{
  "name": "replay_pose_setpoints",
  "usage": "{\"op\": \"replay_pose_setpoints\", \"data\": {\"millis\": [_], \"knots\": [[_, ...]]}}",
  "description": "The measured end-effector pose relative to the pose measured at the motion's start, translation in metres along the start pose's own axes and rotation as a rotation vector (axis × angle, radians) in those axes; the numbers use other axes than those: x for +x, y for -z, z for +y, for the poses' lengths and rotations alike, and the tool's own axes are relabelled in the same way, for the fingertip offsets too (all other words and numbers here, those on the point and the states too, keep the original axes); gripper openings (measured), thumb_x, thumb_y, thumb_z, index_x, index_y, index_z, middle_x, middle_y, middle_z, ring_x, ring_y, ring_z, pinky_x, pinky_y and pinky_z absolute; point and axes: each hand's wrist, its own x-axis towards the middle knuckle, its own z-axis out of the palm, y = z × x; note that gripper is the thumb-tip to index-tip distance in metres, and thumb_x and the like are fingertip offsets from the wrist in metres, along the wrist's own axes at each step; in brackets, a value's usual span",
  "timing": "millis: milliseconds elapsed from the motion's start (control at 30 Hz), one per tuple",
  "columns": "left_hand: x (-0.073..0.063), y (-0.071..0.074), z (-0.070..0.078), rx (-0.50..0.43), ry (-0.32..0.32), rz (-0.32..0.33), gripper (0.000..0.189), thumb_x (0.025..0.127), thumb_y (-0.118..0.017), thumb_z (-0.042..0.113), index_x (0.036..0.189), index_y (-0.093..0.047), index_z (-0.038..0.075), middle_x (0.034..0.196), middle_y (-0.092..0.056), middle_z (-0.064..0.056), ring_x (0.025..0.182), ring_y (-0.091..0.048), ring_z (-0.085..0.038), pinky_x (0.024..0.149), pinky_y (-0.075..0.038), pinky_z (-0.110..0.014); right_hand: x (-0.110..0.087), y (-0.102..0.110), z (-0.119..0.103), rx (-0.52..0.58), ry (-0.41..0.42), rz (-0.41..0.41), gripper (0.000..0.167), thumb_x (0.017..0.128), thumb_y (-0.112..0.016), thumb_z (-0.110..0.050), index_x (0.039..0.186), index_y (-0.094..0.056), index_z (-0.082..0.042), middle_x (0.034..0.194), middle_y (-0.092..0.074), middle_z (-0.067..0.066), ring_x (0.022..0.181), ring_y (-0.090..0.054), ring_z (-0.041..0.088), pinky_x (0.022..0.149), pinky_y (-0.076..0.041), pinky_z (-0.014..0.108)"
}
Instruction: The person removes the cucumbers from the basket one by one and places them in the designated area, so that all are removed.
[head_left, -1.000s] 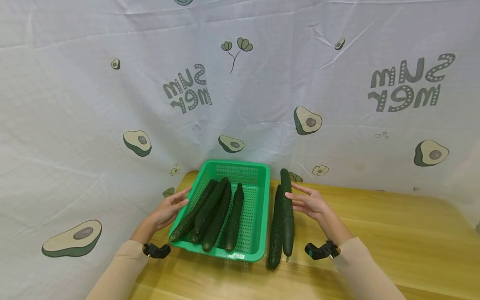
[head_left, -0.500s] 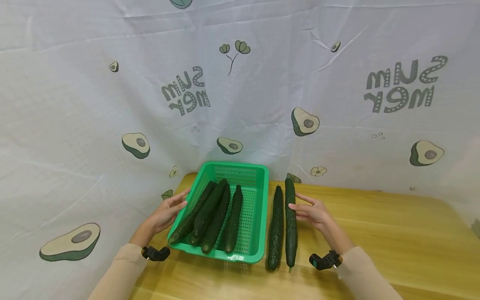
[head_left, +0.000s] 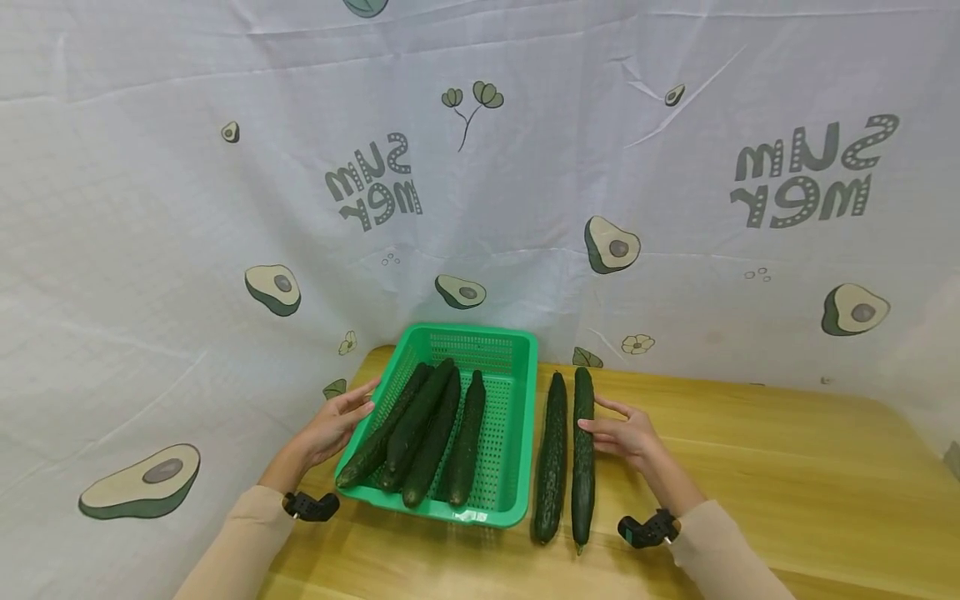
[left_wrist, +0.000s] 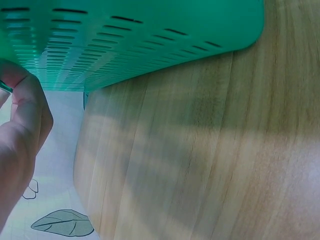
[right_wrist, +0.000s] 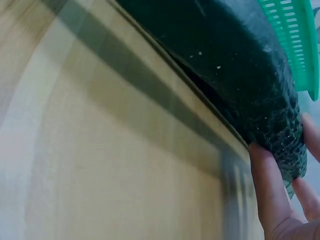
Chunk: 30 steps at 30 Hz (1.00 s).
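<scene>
L hand [head_left: 335, 427] pinches the left rim of the basket [head_left: 525, 425], thumb and fingers clamped on it. Basket = green plastic, approx rectangular w/ rounded corners, walls slotted, floor a grid of small holes; sits at the left of the worktop [head_left: 750, 458]. R hand [head_left: 626, 435] grips the outer cuke [head_left: 583, 467], thumb one side, fingers the other, at its far half. That cuke lies just right of the basket, long & slim, pointing near-to-far; skin glossy & smooth in parts, bumpy w/ pale specks by the fingers. Inner cuke [head_left: 552, 467], same dark green & warty, lies btwn it and the basket, approx parallel, narrow gap. Inside basket: piled cukes [head_left: 416, 417] slanting along the left, lone cuke [head_left: 467, 442] apart to their right. Worktop = yellowish wood grain, soft sheen near. Behind, white cloth [head_left: 525, 183], creased, w/ avocado prints [head_left: 611, 246] & reversed lettering. Beige sleeves [head_left: 247, 533], black wrist cams [head_left: 311, 507].
</scene>
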Motion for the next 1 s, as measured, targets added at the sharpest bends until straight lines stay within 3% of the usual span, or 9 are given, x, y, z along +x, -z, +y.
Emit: {"op": "replay_pose_setpoints", "data": {"millis": [167, 533, 633, 667, 733, 833, 867, 933, 1000], "knots": [[-0.0006, 0.0003, -0.0016, -0.002, 0.004, 0.004, 0.060, 0.109, -0.043, 0.014, 0.162, -0.013, 0.011, 0.163, 0.008, -0.024, 0.149, 0.005, -0.041, 0.118, -0.004, -0.050, 0.0025, -0.0032, 0.0046, -0.047, 0.003, 0.018, 0.079, 0.087, -0.077, -0.004, 0.153, -0.034, 0.004, 0.115, -0.066, 0.027, 0.092, -0.071, 0.030, 0.074, -0.059, 0.039], [0.0026, 0.0021, 0.0011, -0.002, -0.003, -0.007, 0.060, 0.109, -0.043, 0.015, 0.161, -0.014, 0.011, 0.163, 0.006, -0.023, 0.149, 0.006, -0.040, 0.118, -0.008, -0.048, 0.0056, -0.0053, 0.0098, -0.067, 0.007, 0.014, 0.075, 0.091, -0.074, -0.005, 0.154, -0.034, 0.003, 0.117, -0.066, 0.026, 0.092, -0.071, 0.029, 0.076, -0.059, 0.041], [0.0035, 0.0021, 0.0037, 0.006, 0.000, 0.001, 0.061, 0.109, -0.044, 0.016, 0.161, -0.014, 0.011, 0.163, 0.006, -0.023, 0.149, 0.003, -0.039, 0.116, -0.021, -0.035, 0.0050, -0.0069, 0.0068, -0.090, 0.027, 0.003, 0.071, 0.093, -0.071, -0.004, 0.153, -0.034, 0.004, 0.114, -0.068, 0.024, 0.092, -0.071, 0.029, 0.076, -0.059, 0.041], [0.0038, 0.0021, 0.0043, 0.002, 0.002, 0.003, 0.061, 0.109, -0.044, 0.016, 0.161, -0.014, 0.011, 0.163, 0.006, -0.023, 0.149, 0.000, -0.038, 0.111, -0.032, -0.028, 0.0047, -0.0072, 0.0058, -0.095, 0.033, 0.000, 0.071, 0.093, -0.071, -0.004, 0.153, -0.034, 0.004, 0.113, -0.068, 0.025, 0.092, -0.071, 0.029, 0.075, -0.059, 0.041], [0.0039, 0.0019, 0.0051, 0.000, 0.008, 0.015, 0.060, 0.109, -0.045, 0.016, 0.161, -0.016, 0.011, 0.163, 0.004, -0.023, 0.148, -0.009, -0.038, 0.087, -0.045, -0.015, 0.0037, -0.0079, 0.0043, -0.110, 0.037, -0.001, 0.070, 0.094, -0.070, -0.003, 0.153, -0.033, 0.005, 0.112, -0.068, 0.024, 0.090, -0.071, 0.029, 0.075, -0.059, 0.041], [0.0033, 0.0016, 0.0052, -0.005, 0.008, 0.016, 0.061, 0.109, -0.045, 0.015, 0.161, -0.015, 0.011, 0.163, 0.005, -0.023, 0.148, -0.010, -0.038, 0.065, -0.040, -0.014, 0.0028, -0.0083, 0.0041, -0.106, 0.029, 0.005, 0.070, 0.093, -0.070, -0.003, 0.153, -0.034, 0.005, 0.111, -0.069, 0.024, 0.088, -0.072, 0.027, 0.074, -0.059, 0.041], [0.0029, 0.0015, 0.0048, -0.004, 0.009, 0.015, 0.061, 0.109, -0.045, 0.015, 0.161, -0.015, 0.011, 0.163, 0.005, -0.023, 0.148, -0.009, -0.038, 0.066, -0.041, -0.015, 0.0027, -0.0082, 0.0046, -0.103, 0.027, 0.007, 0.070, 0.093, -0.070, -0.003, 0.153, -0.034, 0.005, 0.110, -0.069, 0.023, 0.088, -0.072, 0.027, 0.074, -0.059, 0.041], [0.0017, 0.0014, 0.0038, 0.004, 0.010, 0.003, 0.061, 0.109, -0.044, 0.016, 0.162, -0.014, 0.012, 0.163, 0.007, -0.023, 0.149, 0.001, -0.038, 0.090, -0.043, -0.017, 0.0024, -0.0083, 0.0063, -0.105, 0.023, 0.006, 0.071, 0.093, -0.070, -0.003, 0.153, -0.034, 0.005, 0.111, -0.069, 0.021, 0.087, -0.071, 0.025, 0.075, -0.059, 0.041], [0.0008, 0.0012, 0.0026, 0.009, 0.012, 0.000, 0.061, 0.109, -0.044, 0.017, 0.162, -0.014, 0.013, 0.163, 0.008, -0.022, 0.149, 0.003, -0.039, 0.110, -0.033, -0.029, 0.0021, -0.0084, 0.0083, -0.109, 0.022, 0.006, 0.071, 0.093, -0.071, -0.004, 0.153, -0.034, 0.004, 0.111, -0.068, 0.018, 0.087, -0.071, 0.024, 0.076, -0.059, 0.041]]}}
